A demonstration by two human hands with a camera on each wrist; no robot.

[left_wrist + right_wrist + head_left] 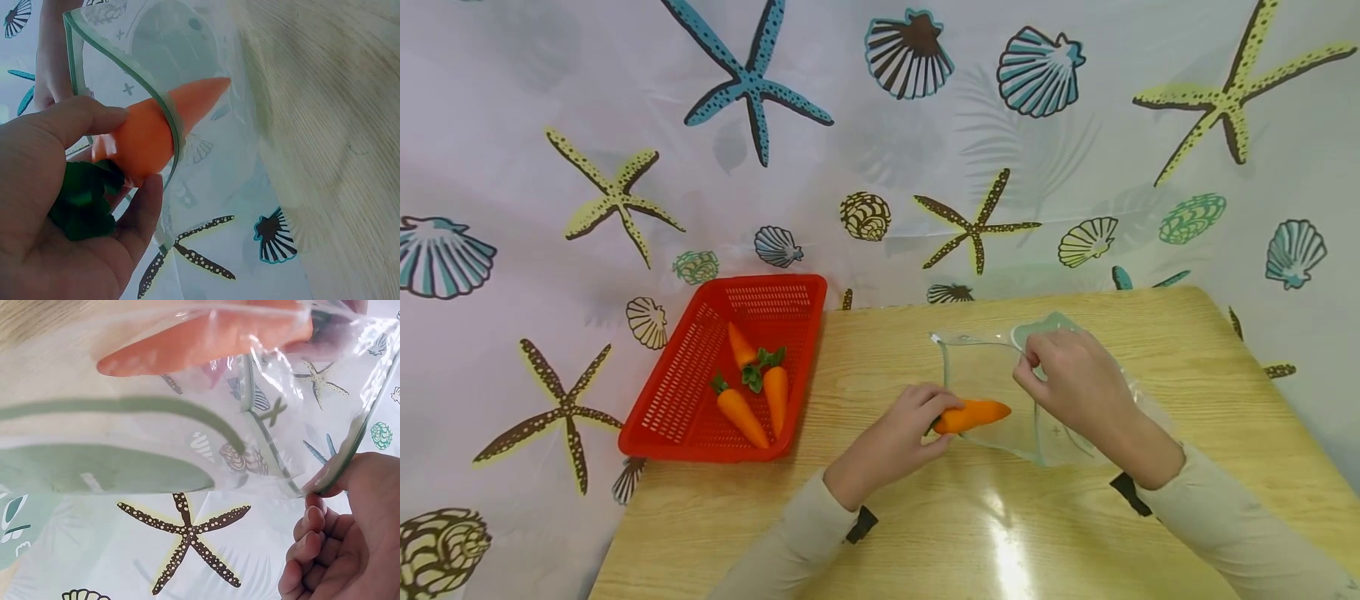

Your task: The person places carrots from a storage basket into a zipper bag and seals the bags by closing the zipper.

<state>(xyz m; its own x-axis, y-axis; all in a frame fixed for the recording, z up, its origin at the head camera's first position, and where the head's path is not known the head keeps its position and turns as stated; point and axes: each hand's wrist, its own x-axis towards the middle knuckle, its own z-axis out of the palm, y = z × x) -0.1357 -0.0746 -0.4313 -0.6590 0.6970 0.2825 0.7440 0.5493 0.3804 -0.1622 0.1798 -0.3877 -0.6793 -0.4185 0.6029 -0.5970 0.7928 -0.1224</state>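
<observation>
Your left hand (895,437) grips a toy carrot (972,415), its tip inside the clear bag (992,367); your right hand (1071,379) pinches the bag's rim.

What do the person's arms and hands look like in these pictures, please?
Both hands, left and right, are bare, without gloves or rings. Each arm wears a long beige sleeve reaching the wrist, and a black strap sits at each cuff.
</observation>
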